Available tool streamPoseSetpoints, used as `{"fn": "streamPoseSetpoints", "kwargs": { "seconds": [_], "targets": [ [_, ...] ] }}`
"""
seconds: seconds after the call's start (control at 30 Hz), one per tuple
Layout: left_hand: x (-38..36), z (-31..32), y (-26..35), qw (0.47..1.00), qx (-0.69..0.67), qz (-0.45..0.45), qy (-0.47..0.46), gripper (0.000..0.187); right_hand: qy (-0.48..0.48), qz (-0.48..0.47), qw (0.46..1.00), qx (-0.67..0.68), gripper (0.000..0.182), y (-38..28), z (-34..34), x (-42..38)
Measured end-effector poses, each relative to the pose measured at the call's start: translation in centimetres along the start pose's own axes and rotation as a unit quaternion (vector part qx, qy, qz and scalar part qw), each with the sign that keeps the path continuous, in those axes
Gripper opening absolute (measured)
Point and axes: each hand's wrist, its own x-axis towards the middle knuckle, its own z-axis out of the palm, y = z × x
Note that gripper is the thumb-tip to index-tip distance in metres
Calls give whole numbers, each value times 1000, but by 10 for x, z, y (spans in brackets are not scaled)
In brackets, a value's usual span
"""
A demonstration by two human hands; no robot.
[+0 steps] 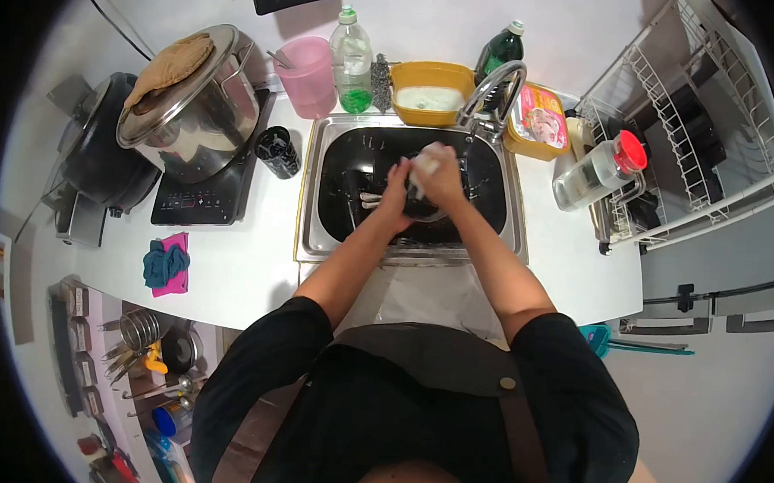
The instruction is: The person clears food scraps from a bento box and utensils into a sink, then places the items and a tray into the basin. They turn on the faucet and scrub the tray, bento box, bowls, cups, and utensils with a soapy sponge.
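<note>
Over the black sink basin (343, 166), both hands are close together at a dark, rounded dish (423, 210). My left hand (395, 193) grips the dish from its left side. My right hand (441, 182) is closed on a pale, soapy scrubbing pad (423, 165) pressed toward the dish; motion blurs it somewhat. The dish's exact shape is partly hidden by the hands. Light-handled cutlery (370, 200) lies in the basin left of my left hand. The curved metal faucet (498, 74) stands behind, to the right of my right hand.
Behind the sink stand a pink pitcher (308, 78), bottles, a yellow tub (432, 110) of whitish liquid and an ice-cream tub (537, 123). A black tumbler (278, 153) and a steel pot (194, 112) are left; a red-lidded jug (593, 173) and dish rack (669, 107) are right.
</note>
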Motion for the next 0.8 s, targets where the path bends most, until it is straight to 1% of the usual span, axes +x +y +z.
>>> {"fn": "streamPoseSetpoints", "kwargs": {
  "seconds": [0.07,0.1,0.13,0.17,0.2,0.23,0.27,0.3,0.33,0.37,0.4,0.43,0.47,0.5,0.53,0.57,0.6,0.63,0.67,0.7,0.73,0.77,0.8],
  "targets": [
    [8,-7,13,998,-47,17,-42,57,-30,-167,984,-51,14,-23,7,-13],
    [5,-12,17,999,-38,-12,-37,52,-12,-165,982,-87,14,-25,7,-16],
    [1,-11,17,996,-32,-40,-75,53,4,-77,997,20,16,-10,10,-9],
    [-7,-8,15,991,-28,-70,-112,57,20,13,992,126,19,17,16,2],
    [-16,-4,14,984,-24,-98,-148,64,34,104,967,230,22,33,16,6],
    [-28,6,15,980,-22,-116,-161,59,-11,239,950,201,24,8,-4,16],
    [-35,13,10,989,102,-21,-102,56,-65,205,977,10,21,1,-1,14],
    [-38,23,4,971,224,77,-43,54,-115,161,963,-183,19,-6,5,15],
    [-17,11,-5,952,257,158,-48,53,-159,108,909,-370,17,-14,9,19],
    [-5,10,-9,926,289,237,-46,52,-141,55,933,-326,15,-40,0,23],
    [-5,-1,-12,972,146,127,-132,53,-107,82,979,-155,16,-28,1,23],
    [-17,0,5,976,3,13,-216,54,-63,103,992,23,18,-5,6,33],
    [-29,5,19,942,-139,-102,-290,55,-16,121,972,201,21,11,8,38],
    [-35,14,26,975,-22,-63,-211,54,-29,151,968,199,20,17,7,37],
    [-41,26,24,987,90,-24,-127,53,-56,96,993,37,18,9,6,35],
    [-46,37,21,979,198,16,-40,52,-83,37,988,-128,15,-9,3,31],
    [-45,42,21,950,304,59,45,51,-105,-26,951,-288,13,-21,4,32],
    [-35,35,19,942,329,26,64,53,-126,-33,949,-289,12,-24,10,31],
    [-31,24,18,980,194,-37,-27,54,-110,-30,984,-136,14,-8,11,29],
    [-26,11,28,987,58,-96,-119,56,-86,-29,996,21,16,13,12,38],
    [-26,7,35,963,-80,-152,-207,59,-60,-28,982,177,18,17,10,45],
    [-31,13,36,954,-155,-165,-197,57,-64,161,953,249,19,17,11,42],
    [-22,11,31,989,34,-90,-110,52,-98,92,989,62,18,17,14,37]
  ]
}}
